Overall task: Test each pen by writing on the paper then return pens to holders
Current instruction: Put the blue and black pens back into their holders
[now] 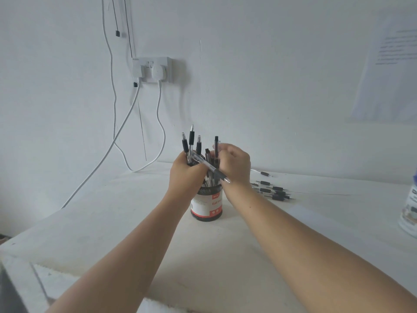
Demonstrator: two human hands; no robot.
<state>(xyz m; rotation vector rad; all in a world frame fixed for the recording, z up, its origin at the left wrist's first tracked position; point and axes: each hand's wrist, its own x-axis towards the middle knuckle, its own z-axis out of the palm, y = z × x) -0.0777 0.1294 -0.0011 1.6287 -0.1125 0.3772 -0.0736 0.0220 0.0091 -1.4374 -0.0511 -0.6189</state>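
The only view comes from a camera worn on the person's head. It faces forward and a little down, across the desk (112,233) toward a white wall (270,75) that fills the upper half. The lens is wide, so the desk edges bow. Both forearms enter from the bottom edge and run to the middle. There the left hand (184,175) and right hand (234,166) meet at arm's reach, around pens (191,141) in a holder (206,206). A wall socket (152,70) sits upper left, and a sheet on the wall (392,64) is cut by the right edge.

wall socket (152,70) | white cable (159,93) | printed sheet (392,64) | white tub (409,211)
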